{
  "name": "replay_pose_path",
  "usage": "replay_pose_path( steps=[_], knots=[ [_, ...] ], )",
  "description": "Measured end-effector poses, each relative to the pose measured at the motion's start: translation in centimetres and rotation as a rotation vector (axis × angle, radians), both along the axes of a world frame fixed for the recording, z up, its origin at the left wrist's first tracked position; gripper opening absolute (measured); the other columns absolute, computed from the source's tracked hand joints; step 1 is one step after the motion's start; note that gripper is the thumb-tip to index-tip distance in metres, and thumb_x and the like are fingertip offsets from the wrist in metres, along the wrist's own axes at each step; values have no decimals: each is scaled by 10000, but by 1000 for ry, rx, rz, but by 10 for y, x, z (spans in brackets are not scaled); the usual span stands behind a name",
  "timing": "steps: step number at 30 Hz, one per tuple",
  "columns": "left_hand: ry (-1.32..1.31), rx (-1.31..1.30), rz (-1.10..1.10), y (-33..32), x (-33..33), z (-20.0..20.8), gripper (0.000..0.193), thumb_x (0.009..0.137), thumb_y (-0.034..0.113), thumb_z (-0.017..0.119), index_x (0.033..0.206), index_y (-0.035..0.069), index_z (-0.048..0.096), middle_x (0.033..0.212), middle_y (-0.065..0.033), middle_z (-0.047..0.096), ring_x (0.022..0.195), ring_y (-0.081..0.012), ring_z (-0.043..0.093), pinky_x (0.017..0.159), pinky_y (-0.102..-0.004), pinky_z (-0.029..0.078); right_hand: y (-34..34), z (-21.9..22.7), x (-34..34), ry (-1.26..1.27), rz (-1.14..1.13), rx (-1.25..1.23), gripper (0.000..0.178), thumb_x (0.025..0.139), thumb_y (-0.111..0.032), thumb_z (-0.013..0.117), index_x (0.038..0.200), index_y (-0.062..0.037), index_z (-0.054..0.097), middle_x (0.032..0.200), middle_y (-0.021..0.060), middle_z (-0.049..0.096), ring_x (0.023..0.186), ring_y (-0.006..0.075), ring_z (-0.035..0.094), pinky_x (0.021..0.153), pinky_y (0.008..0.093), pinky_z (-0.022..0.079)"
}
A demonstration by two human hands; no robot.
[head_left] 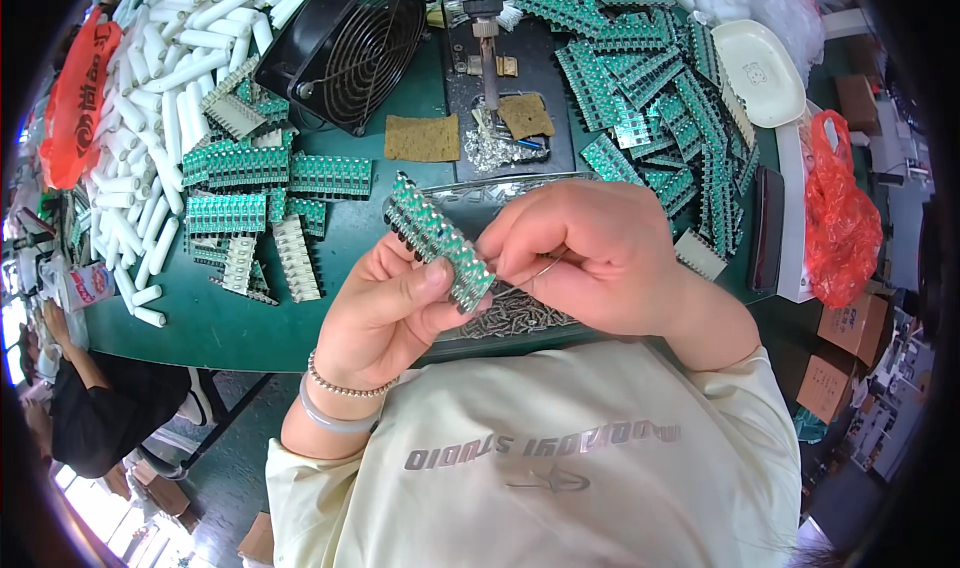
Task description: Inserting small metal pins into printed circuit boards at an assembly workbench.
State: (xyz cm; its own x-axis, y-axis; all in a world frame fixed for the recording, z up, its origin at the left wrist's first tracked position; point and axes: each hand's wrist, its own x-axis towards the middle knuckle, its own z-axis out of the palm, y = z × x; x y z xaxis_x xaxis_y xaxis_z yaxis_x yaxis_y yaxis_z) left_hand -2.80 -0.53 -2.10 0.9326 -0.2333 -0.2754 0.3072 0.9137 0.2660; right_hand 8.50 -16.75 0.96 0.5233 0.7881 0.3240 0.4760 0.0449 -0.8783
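Strip of green circuit boards [440, 240] sits tilted in my left hand [385, 313], thumb pinched on its lower end, held above the near edge of the green counter [360, 223]. My right hand [590, 258] has its grip closed tight on a thin wire [540, 268], fingertips just beside the strip's end. Small metal parts [515, 313] lie in a tray under both hands; more green boards [660, 88] are piled far right, black fan [355, 43] behind.

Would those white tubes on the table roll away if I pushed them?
Probably. The white tubes look round and smooth, so a loose one near the edge of the green table could roll off. Those in the heap likely just jostle each other. They look small and hollow, so probably light.
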Motion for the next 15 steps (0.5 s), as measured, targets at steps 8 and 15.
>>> replay_pose_path(
  steps=[8,15],
  knots=[
    [43,217,54,-6,16,4,170,857,22,505,1016,-18,551,945,-105,620,836,-157,623,713,-233,544,-3,-9,-2,-314,-182,30,198,643,67,605,802,-51,603,756,74,616,614,166,584,530,249,450],
    [109,626,150,-2,40,2,95,834,-4,523,920,-17,562,812,-53,630,684,-73,600,611,-168,511,-15,-13,25,-278,-104,-73,152,675,-1,671,816,-39,629,758,56,516,653,156,503,545,247,402]
  ],
)
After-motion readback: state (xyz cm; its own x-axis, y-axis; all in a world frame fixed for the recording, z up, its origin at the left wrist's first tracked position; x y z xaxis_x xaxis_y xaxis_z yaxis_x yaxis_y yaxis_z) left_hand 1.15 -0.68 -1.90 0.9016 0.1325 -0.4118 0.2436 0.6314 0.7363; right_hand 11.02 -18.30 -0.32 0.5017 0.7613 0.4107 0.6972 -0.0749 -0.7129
